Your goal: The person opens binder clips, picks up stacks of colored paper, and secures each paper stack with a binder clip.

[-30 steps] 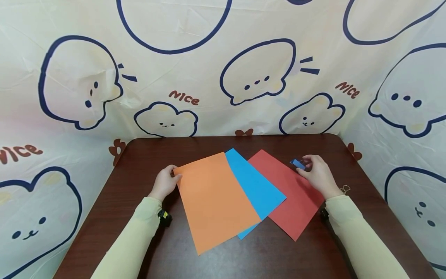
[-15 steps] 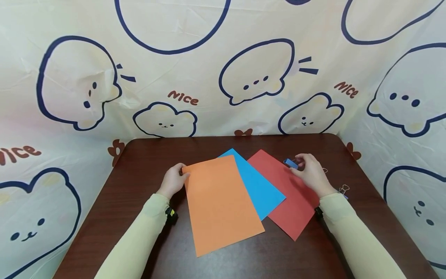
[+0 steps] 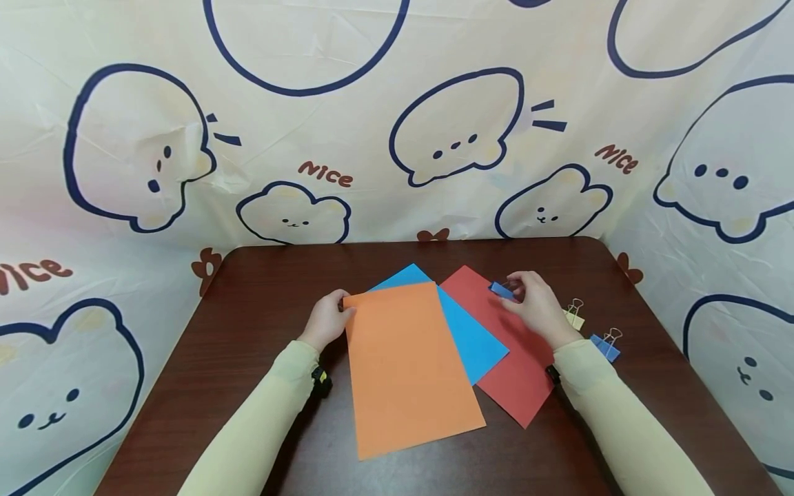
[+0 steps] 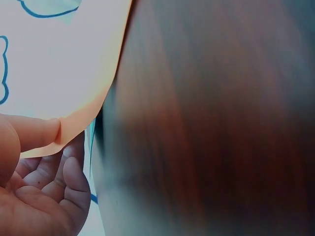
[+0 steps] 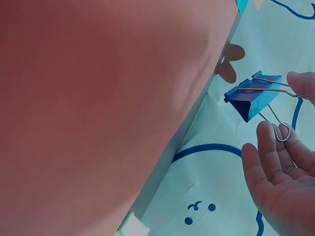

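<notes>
My left hand (image 3: 327, 322) pinches the upper left corner of an orange sheet of paper (image 3: 409, 372), thumb on top and fingers beneath, as the left wrist view also shows. The orange sheet overlaps a blue sheet (image 3: 473, 337). A red sheet (image 3: 496, 317) lies to the right, partly under the blue one. Above the red sheet, my right hand (image 3: 536, 310) holds a blue binder clip (image 3: 502, 290). In the right wrist view the thumb and fingers are on the wire handles of that binder clip (image 5: 256, 98).
Right of the right wrist, a yellow binder clip (image 3: 573, 318) and another blue binder clip (image 3: 606, 346) lie on the dark brown table (image 3: 248, 289). A patterned cloth (image 3: 372, 138) hangs around the table's back and sides.
The orange sheet has slid right with my left hand, covering more of the blue sheet. My right hand has moved left with the blue binder clip, uncovering the other clips.
</notes>
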`<state>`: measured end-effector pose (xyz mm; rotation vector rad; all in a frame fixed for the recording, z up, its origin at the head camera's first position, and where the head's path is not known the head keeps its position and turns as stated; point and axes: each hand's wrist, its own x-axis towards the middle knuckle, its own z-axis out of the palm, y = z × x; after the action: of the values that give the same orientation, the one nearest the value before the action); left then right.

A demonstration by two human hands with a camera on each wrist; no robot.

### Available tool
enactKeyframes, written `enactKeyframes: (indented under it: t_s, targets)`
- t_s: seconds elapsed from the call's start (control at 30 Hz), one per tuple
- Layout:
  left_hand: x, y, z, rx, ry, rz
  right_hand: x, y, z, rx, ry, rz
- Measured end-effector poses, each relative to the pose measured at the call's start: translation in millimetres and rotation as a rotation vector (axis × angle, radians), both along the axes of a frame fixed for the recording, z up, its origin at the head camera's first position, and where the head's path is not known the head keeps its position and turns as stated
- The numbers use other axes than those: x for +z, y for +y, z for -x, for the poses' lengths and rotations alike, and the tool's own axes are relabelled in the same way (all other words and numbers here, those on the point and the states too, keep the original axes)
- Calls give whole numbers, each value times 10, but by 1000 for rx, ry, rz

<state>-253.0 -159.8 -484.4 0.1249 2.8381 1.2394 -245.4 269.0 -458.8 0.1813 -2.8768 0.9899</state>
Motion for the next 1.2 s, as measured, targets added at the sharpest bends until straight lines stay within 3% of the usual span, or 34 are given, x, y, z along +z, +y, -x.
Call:
enactKeyframes:
  t_s: [0.73,1.0,1.2]
  targets:
    - [10,364,-29,-52,3,16,-67,-477,25,98,-29,-29]
    - [18,448,-45,-51,-11,4,-76,-616,16,143,11,-61]
    - [8,482,-49,-66,11,5,-97,-705,49,156,-8,-66]
